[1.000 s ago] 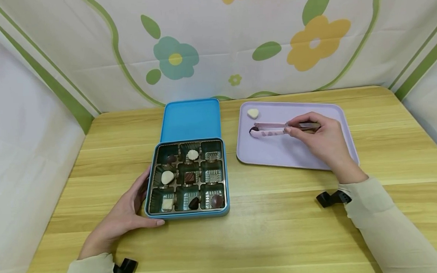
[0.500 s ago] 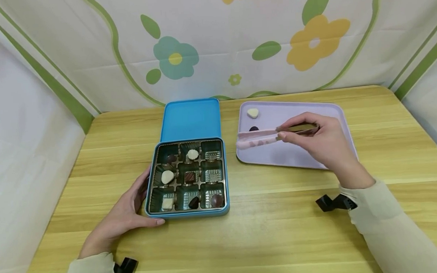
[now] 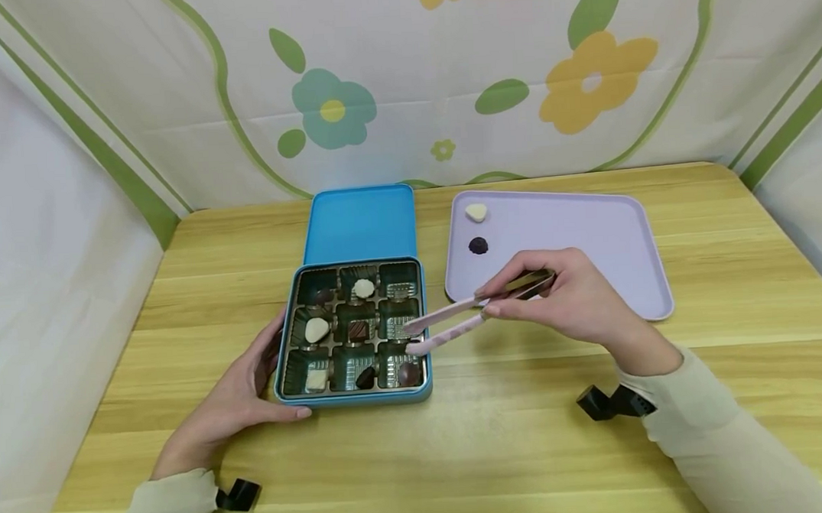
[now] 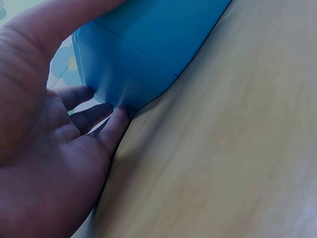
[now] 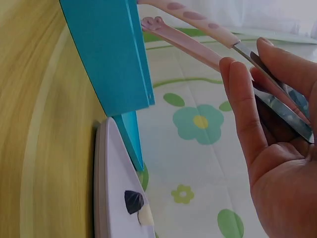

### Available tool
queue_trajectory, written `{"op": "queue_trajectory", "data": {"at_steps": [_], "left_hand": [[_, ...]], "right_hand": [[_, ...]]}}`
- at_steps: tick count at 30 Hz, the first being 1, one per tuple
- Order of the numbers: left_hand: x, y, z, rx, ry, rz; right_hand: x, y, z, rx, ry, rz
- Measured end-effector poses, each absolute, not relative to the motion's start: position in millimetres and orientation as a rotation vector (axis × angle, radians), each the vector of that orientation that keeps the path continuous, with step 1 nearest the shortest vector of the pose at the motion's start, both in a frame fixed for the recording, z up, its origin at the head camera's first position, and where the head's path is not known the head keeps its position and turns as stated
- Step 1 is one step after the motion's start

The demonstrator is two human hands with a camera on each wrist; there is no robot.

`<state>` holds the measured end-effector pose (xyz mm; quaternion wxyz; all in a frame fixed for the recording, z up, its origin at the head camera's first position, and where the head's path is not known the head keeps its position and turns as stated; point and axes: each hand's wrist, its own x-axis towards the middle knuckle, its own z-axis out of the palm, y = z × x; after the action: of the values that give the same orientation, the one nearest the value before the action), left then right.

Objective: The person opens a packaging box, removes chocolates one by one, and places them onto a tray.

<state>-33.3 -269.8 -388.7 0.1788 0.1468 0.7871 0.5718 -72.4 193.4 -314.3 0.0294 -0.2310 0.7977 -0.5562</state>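
My right hand (image 3: pixel 578 303) holds pink-and-metal tongs (image 3: pixel 449 336) between thumb and fingers. The tongs' two tips stand apart, with nothing between them, over the right edge of a blue tin box (image 3: pixel 355 402). My left hand (image 3: pixel 234 402) grips the box at its near left corner, thumb along the front, fingers on the left side. Inside the divided insert sit several chocolates, among them a white one (image 3: pixel 316 329), a striped dark square (image 3: pixel 358 331) and a round brown one (image 3: pixel 408 374). In the right wrist view the tongs (image 5: pixel 193 47) show paw-shaped tips beside the box.
A lilac tray (image 3: pixel 575 226) lies at the back right, bearing a white chocolate (image 3: pixel 476 212) and a dark fluted chocolate (image 3: pixel 478 245). The blue lid (image 3: pixel 360 224) lies behind the box. A flowered cloth (image 3: pixel 417 80) hangs behind the wooden table (image 3: pixel 475 453).
The tongs have let go of the dark chocolate on the tray. My right hand has carried them left and nearer, to the box. The left hand stays on the box.
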Motion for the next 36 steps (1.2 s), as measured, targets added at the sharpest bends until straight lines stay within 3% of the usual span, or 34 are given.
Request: {"op": "queue_trajectory", "data": {"at_steps": [14, 20, 31, 36], "left_hand": [[-36.2, -270.8, -388.1, 0.418, 2.221, 1.607], [-35.5, -269.7, -389.9, 0.418, 2.217, 1.616], [-32.0, -269.7, -389.7, 0.427, 2.230, 1.613], [-33.0, -269.6, -389.2, 0.418, 2.231, 1.608]], "right_hand": [[-89.0, 143.7, -288.6, -1.130, 2.374, -1.320], [-94.4, 134.4, -292.0, -1.039, 2.339, -1.287], [-94.7, 168.6, -304.1, -0.648, 2.256, -1.618], [-91.1, 173.5, -303.4, -0.648, 2.349, -1.578]]}}
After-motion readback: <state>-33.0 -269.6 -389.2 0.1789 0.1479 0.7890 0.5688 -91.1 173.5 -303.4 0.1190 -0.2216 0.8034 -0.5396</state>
